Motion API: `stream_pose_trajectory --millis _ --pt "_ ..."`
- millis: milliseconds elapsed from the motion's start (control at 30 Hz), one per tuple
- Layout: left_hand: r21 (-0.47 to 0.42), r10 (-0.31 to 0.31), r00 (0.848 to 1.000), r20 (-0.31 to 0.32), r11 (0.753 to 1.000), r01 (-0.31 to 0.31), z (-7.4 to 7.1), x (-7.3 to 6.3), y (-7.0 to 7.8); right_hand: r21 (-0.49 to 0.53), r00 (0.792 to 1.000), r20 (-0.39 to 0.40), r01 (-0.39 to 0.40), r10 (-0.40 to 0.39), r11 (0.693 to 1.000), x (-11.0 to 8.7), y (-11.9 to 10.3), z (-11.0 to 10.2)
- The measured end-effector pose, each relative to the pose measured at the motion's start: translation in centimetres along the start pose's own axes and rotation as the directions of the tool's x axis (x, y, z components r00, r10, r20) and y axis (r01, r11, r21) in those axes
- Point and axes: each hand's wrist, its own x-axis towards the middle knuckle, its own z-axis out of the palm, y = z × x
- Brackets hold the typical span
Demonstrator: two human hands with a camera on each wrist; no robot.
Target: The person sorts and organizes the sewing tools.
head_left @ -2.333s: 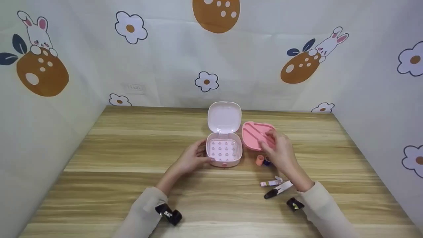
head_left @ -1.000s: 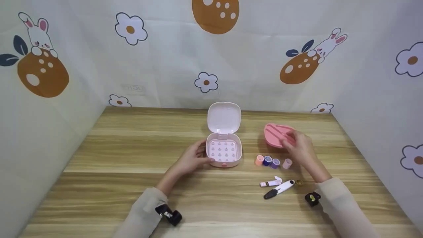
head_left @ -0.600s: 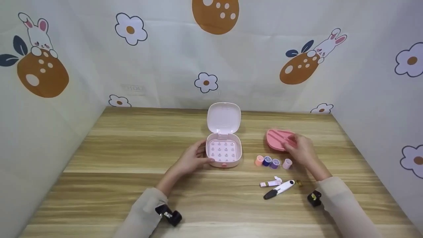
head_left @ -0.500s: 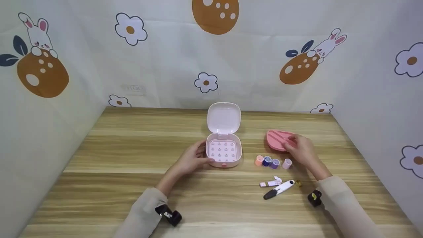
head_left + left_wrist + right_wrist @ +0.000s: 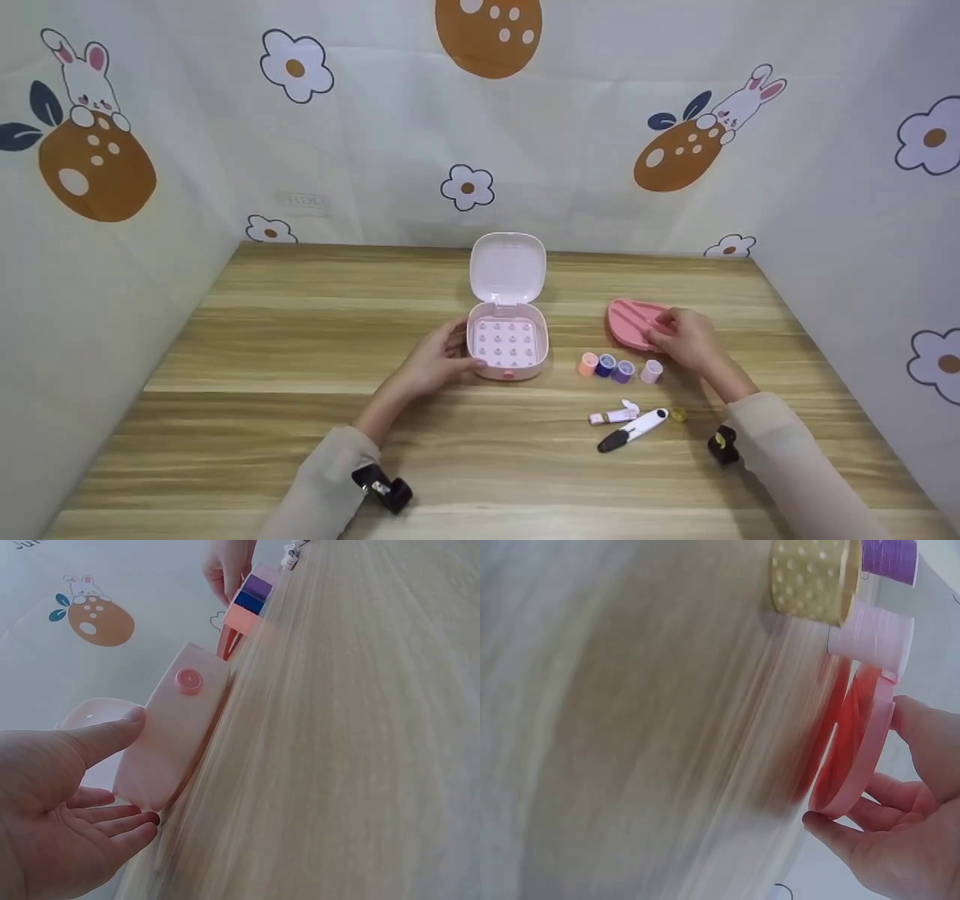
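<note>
In the head view, a pale pink sewing box (image 5: 508, 372) stands with its lid (image 5: 508, 268) raised and small pegs in rows on its floor. My left hand (image 5: 435, 361) holds its left front corner; in the left wrist view the thumb lies against the front wall (image 5: 176, 727), near the round pink button (image 5: 188, 681), with the fingers along the side. To the right, my right hand (image 5: 686, 337) pinches a coral-pink tray (image 5: 631, 324) with slanted grooves by its right part. The right wrist view shows the tray's rim (image 5: 862, 757) between thumb and fingers, close over the tabletop.
Several thread spools, among them a peach one (image 5: 589, 364) and a pale pink one (image 5: 652, 371), stand in front of the tray. Nearer lie a small white-and-pink clipper-like tool (image 5: 613, 416), a white tool with a black end (image 5: 634, 430) and a gold thimble (image 5: 678, 414).
The right hand has carried the tray from beside the box to the right, then slightly down toward the near side, uncovering the spools. The left hand has stayed on the box.
</note>
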Motion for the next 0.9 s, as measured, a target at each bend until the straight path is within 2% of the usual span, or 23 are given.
stream_pose_trajectory --millis 333,567,900 --pt "0.003 -0.02 1.0 -0.02 1.0 0.02 0.2 -0.1 0.1 0.04 1.0 -0.002 -0.027 0.027 0.999 0.0 0.7 0.5" --pt "-0.024 -0.024 1.0 -0.001 0.999 0.024 0.0 -0.1 0.1 0.042 0.998 -0.06 0.037 -0.035 0.998 -0.1 1.2 0.7" --pt "-0.001 -0.015 1.0 -0.001 1.0 0.015 0.2 0.0 -0.1 0.113 0.996 -0.077 0.063 -0.054 0.992 -0.6 1.1 0.0"
